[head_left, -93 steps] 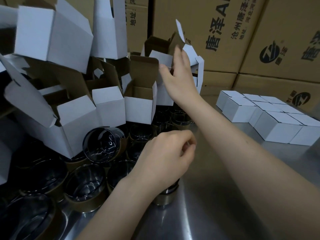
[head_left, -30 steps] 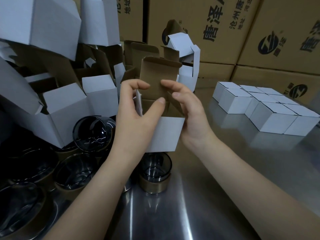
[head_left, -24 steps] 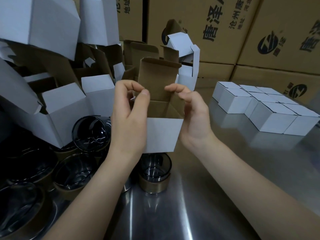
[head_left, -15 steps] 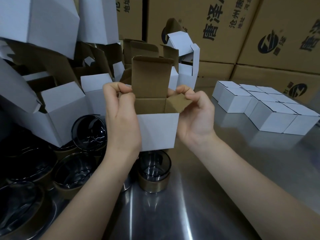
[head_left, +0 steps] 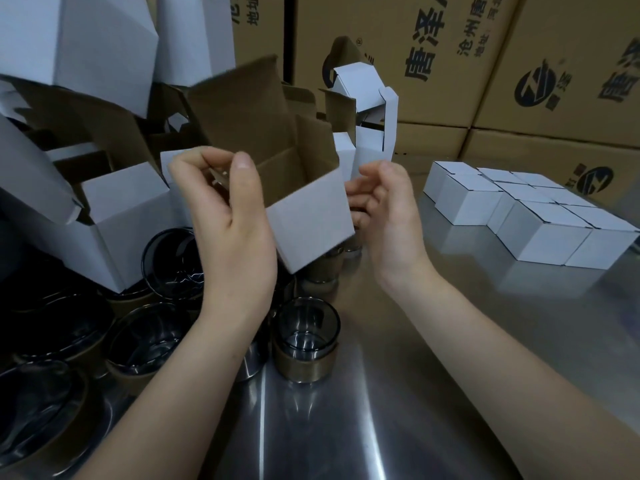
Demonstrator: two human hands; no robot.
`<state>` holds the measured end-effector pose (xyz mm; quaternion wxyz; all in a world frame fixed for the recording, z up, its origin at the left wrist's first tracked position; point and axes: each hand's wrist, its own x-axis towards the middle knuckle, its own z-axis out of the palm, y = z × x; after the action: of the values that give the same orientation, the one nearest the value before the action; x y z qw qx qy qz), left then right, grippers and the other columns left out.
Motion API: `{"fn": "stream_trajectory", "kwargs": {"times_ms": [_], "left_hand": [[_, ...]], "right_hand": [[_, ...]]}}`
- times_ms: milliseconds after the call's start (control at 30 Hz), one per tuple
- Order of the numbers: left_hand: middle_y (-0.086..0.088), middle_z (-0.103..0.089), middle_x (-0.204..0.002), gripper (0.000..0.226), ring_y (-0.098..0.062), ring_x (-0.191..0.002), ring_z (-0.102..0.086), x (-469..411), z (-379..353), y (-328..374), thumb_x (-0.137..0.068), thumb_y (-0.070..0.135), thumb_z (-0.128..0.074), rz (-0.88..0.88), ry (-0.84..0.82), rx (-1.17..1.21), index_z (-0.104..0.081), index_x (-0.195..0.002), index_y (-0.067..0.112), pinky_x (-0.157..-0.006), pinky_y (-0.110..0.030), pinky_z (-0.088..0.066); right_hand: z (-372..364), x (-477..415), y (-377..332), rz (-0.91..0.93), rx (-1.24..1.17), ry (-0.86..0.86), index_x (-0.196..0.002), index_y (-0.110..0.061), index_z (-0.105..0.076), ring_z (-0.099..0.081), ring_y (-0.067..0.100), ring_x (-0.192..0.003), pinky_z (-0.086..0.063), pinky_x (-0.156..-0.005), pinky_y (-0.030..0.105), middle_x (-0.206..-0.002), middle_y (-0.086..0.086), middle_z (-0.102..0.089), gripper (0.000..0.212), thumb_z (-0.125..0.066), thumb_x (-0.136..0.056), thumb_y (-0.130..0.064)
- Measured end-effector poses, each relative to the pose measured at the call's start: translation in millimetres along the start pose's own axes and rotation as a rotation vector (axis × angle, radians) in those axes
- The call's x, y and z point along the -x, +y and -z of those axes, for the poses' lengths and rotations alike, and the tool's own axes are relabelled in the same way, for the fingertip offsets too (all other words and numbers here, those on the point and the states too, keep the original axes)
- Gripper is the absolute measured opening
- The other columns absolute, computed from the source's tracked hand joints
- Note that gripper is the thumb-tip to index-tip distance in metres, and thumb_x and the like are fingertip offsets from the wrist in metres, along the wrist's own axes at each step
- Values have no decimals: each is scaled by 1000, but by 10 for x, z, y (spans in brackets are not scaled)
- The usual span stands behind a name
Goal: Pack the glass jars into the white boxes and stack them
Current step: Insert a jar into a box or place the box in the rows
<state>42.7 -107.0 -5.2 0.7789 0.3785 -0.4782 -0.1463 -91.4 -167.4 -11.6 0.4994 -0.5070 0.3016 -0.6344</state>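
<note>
My left hand pinches the left rim of an open white box, held tilted above the table with its brown inside and raised flap facing up and left. Just right of the box is my right hand, its fingers loosely curled; I see no grip on the box. Below the box a dark glass jar with a brown band stands upright on the steel table. Several more jars crowd the left side.
A heap of open, empty white boxes rises at the left and back. Several closed white boxes sit in a tight group at the right. Large brown printed cartons wall off the back.
The box has tipped over to the left and its side flaps are opened out. My right hand has come off the box's right flap and now hangs beside it.
</note>
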Motion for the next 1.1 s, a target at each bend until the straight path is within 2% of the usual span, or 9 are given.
{"fn": "stream_trajectory", "kwargs": {"times_ms": [67,167,267,367,467,600,733,1000,1100], "left_hand": [[6,-38,-92,5,8,-75,-44,-5,22,-4,-101,16,-42,-120,15,-26,-37,-101,16,-72,-11,-38],[3,-38,-97,15,8,-80,-46,-23,49,-3,-101,13,-44,-250,53,-72,-33,-107,4,-74,-11,-39],[0,-38,-100,17,6,-82,-47,-49,70,1,-101,12,-46,-282,80,-83,-34,-109,3,-75,-12,-40],[0,-39,-102,19,6,-85,-47,-57,72,7,-101,12,-48,-282,84,-92,-34,-109,3,-77,-13,-40],[-9,-41,-105,20,-12,-89,-49,-62,80,17,-100,16,-50,-266,71,-108,-36,-108,6,-76,-21,-41],[-17,-43,-108,22,-40,-97,-51,-51,93,25,-99,23,-53,-260,62,-161,-38,-108,11,-82,-49,-48],[-25,-46,-111,23,-44,-100,-51,-49,99,10,-97,27,-55,-235,40,-187,-39,-108,15,-83,-61,-44],[-16,-46,-112,17,-41,-104,-51,-54,94,3,-97,26,-52,-186,1,-205,-39,-107,25,-88,-61,-43],[-21,-47,-114,16,-38,-105,-51,-49,90,-4,-98,24,-52,-163,-18,-223,-41,-109,21,-90,-60,-43]], "right_hand": [[66,-37,-34,-36,75,-51,-79,-14,-56,-58,16,-61,-50,-58,30,-69,3,-58,35,-46,-82,-47],[184,-85,-117,-187,240,-345,-63,-14,-61,-55,19,-51,-48,-51,30,-60,6,-57,42,-50,-82,-49],[279,-70,-179,-248,492,-693,-72,-17,-68,-60,20,-57,-51,-57,32,-67,7,-63,27,-67,-74,-44],[246,22,-217,-323,679,-941,-91,-21,-65,-63,13,-69,-53,-65,31,-84,2,-67,36,-77,-64,-42],[139,111,-238,-356,894,-1000,-100,-30,-59,-60,10,-72,-52,-65,30,-100,3,-63,58,-85,-51,-47],[21,239,-307,-314,1120,-1056,-103,-35,-49,-60,5,-76,-53,-65,26,-97,-6,-62,64,-92,-57,-42],[-88,339,-318,-171,1271,-1083,-102,-31,-45,-57,4,-85,-50,-70,22,-96,-15,-57,64,-91,-60,-45],[104,167,-410,-272,969,-1057,-120,-19,-58,-67,22,-97,-58,-82,44,-110,2,-66,58,-86,-70,-22],[253,58,-462,-340,731,-1007,-124,-16,-59,-66,32,-101,-56,-79,34,-117,16,-63,67,-87,-63,-23]]}}
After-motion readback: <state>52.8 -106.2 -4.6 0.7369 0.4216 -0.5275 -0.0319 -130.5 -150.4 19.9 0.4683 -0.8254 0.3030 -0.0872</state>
